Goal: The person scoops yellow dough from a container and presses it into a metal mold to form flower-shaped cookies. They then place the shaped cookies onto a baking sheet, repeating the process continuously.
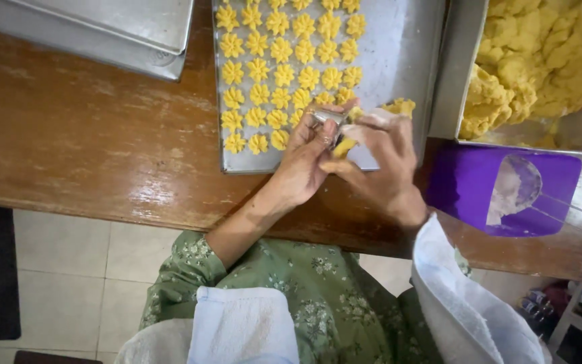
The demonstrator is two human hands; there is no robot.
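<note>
Head view: a small metal nozzle [327, 118] is pinched by the left hand [308, 162], while the right hand [378, 165] is closed on soft yellow dough [343, 146], both above the tray [399, 61] edge so pieces drop in rows. Ridged flower-shaped cookies [284, 67] are laid on the smooth steel; lumpy dough is heaped in a tub [449, 74] on the wooden desk [82, 148].

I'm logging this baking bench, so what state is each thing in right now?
Left hand: closed on a small metal nozzle.
Right hand: pinching yellow dough against the nozzle.
Baking tray: left part filled with rows of piped cookies, right part bare.
Dough tub: open, heaped with yellow dough.
Spare trays: stacked upside down.
Purple mat: flat on the table.
</note>
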